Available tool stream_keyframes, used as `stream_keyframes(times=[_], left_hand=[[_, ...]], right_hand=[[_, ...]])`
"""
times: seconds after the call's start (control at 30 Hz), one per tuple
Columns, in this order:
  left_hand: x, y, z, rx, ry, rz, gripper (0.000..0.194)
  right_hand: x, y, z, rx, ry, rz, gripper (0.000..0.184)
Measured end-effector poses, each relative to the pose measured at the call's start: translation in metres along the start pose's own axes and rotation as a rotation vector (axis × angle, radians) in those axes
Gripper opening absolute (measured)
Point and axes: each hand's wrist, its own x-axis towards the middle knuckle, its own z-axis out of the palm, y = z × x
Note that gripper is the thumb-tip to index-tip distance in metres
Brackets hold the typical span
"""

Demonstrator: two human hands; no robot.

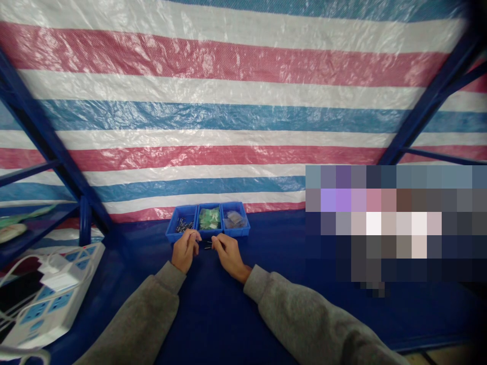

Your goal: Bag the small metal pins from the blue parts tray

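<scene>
My left hand (185,251) is closed in a pinch just in front of the left blue bin (175,236). Whatever lies between its fingertips is too small to name. Facing it, my right hand (230,253) is also pinched, its fingertips beside small dark slender pieces (207,247). I cannot tell whether these pieces are held or lie on the table. The left bin contains several small metal pin-like parts (184,224). Green-and-clear plastic packets (210,218) fill the middle bin (210,234), and clear bags with greyish contents (235,219) sit in the right bin (246,223).
The bins stand on a dark blue tabletop (213,314) against a striped plastic sheet (243,121). At the left is a white power strip (72,304) with a charger (61,274) and cables. Blue frame posts (57,137) rise at both sides. A blurred-out area covers the right.
</scene>
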Motion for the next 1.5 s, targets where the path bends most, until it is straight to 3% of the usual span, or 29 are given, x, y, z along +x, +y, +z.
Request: stream_keyframes(times=[0.4,0.73,1.13,1.4,1.5], left_hand=[[0.004,-0.008,-0.001,0.141,-0.071,0.117,0.031],[0.0,-0.006,0.001,-0.014,-0.128,-0.029,0.033],[-0.001,-0.001,0.002,-0.117,-0.142,-0.101,0.039],[0.001,-0.004,-0.001,0.091,-0.076,0.052,0.026],[0.001,-0.002,0.0,0.182,-0.107,0.101,0.035]], right_hand=[[0.0,0.001,0.0,-0.013,0.005,0.014,0.04],[0.0,-0.001,-0.001,0.014,0.066,0.011,0.031],[-0.001,-0.002,0.001,0.031,-0.099,-0.069,0.018],[0.001,0.005,0.004,0.012,0.001,-0.014,0.021],[0.001,0.008,0.005,-0.001,0.023,0.008,0.026]])
